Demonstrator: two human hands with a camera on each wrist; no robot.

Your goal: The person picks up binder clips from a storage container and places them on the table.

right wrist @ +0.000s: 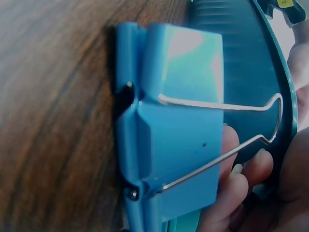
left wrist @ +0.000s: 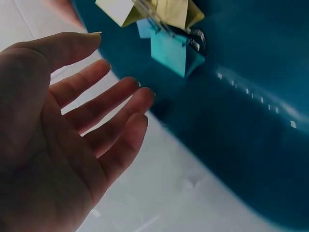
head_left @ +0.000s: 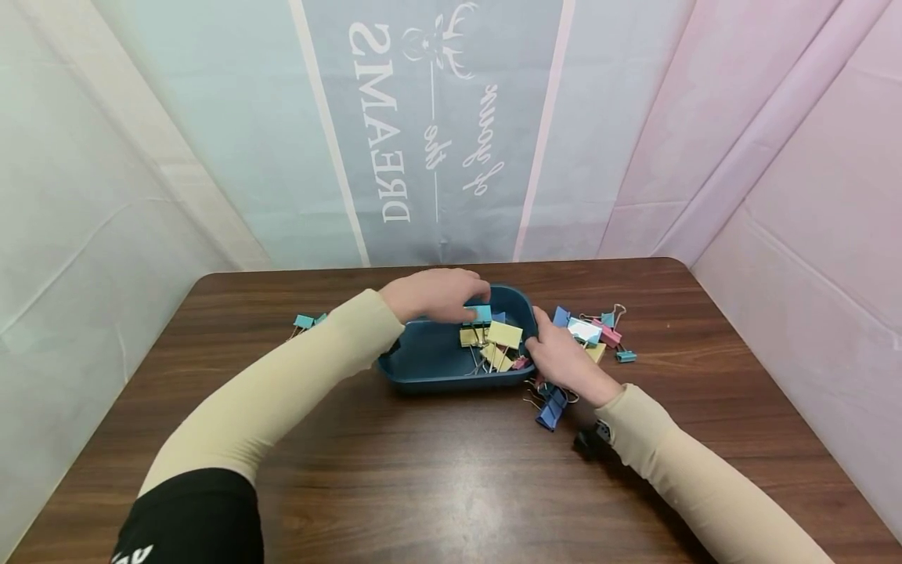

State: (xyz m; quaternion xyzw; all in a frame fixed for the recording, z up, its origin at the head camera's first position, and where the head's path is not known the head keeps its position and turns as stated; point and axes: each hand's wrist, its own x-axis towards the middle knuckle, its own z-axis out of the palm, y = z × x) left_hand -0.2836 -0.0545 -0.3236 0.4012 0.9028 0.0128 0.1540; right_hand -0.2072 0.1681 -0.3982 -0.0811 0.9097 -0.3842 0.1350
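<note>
A dark blue plastic basin (head_left: pixel 426 352) stands on the table with several binder clips in its right part. Among them are a yellow binder clip (head_left: pixel 504 334) and a teal binder clip (left wrist: pixel 169 53). My left hand (head_left: pixel 440 294) is over the basin's far rim; in the left wrist view its fingers are loosely bent, apart from the clips, with nothing held. At the right end of the basin, my right hand (head_left: pixel 564 356) grips the rim, thumb on top and fingers against the outer wall. A large blue binder clip (right wrist: pixel 183 121) lies close beside that hand.
More binder clips lie in a pile right of the basin, including a pink clip (head_left: pixel 610 335) and a small teal clip (head_left: pixel 625 356). Another teal clip (head_left: pixel 304 321) lies to the left, partly behind the left sleeve. A printed curtain (head_left: pixel 437 157) hangs behind the table (head_left: pixel 423 470).
</note>
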